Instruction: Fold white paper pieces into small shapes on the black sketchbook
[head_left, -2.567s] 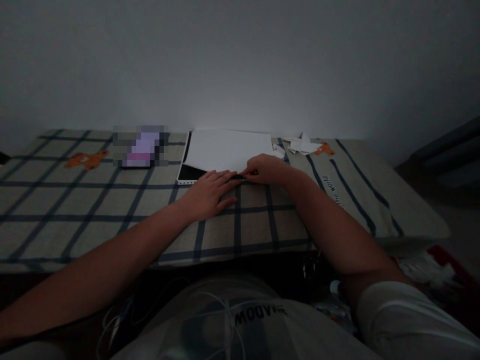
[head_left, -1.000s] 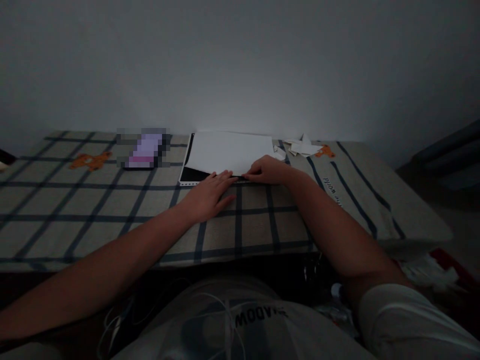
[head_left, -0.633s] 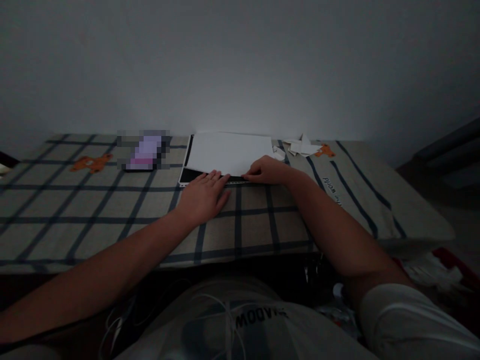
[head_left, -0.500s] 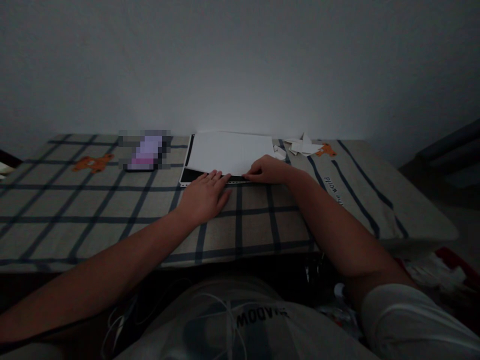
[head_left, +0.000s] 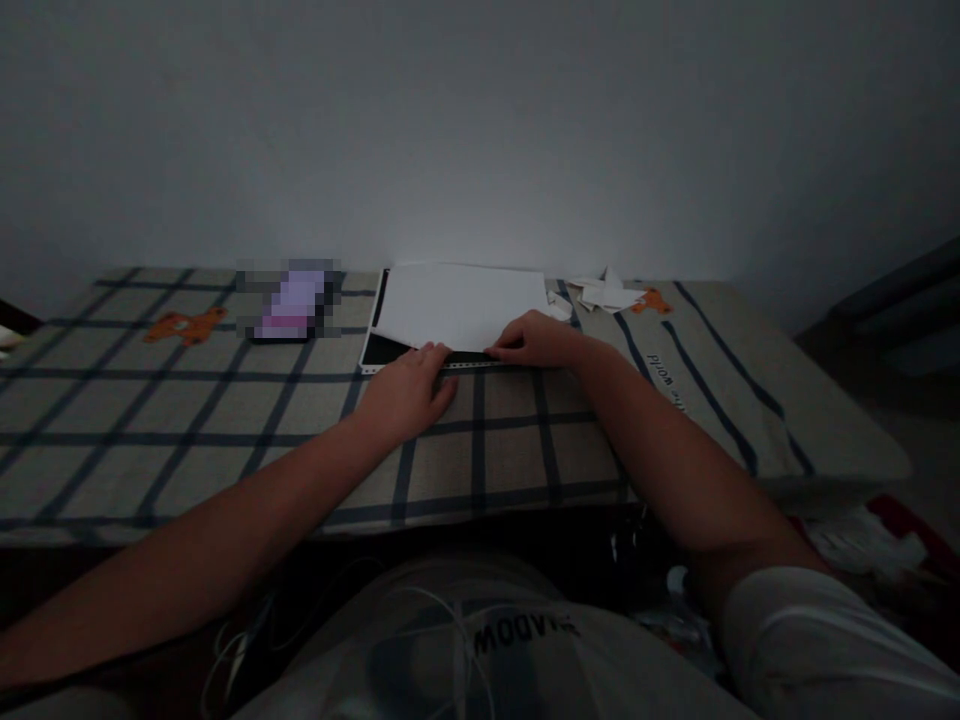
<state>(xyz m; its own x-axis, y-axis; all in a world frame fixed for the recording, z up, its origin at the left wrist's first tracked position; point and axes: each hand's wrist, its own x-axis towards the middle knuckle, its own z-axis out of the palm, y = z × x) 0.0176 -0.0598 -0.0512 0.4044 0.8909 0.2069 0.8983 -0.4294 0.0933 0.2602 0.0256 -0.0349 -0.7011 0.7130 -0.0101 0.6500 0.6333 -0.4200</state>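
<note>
A white sheet of paper [head_left: 457,305] lies on a flat black pad with a pale, perforated near edge [head_left: 369,369]. My right hand [head_left: 536,340] pinches the sheet's near edge, right of the middle, between thumb and fingers. At the left part of that edge rests my left hand [head_left: 401,395], its fingers together and slightly bent, the thumb held apart. Its fingertips touch the sheet or the black surface; which one I cannot tell. The sheet's near left corner is lifted a little off the black.
Folded white paper pieces [head_left: 606,292] sit right of the pad. A phone [head_left: 292,305], blurred out, stands to the left. A checked cloth [head_left: 300,405] with orange bear prints covers the table, which meets a grey wall [head_left: 480,130]. Below right is a red container [head_left: 911,530].
My left fingers have drawn back slightly toward me and bent more. The near left part of the sheet shows more black beneath it. My right hand stays in place.
</note>
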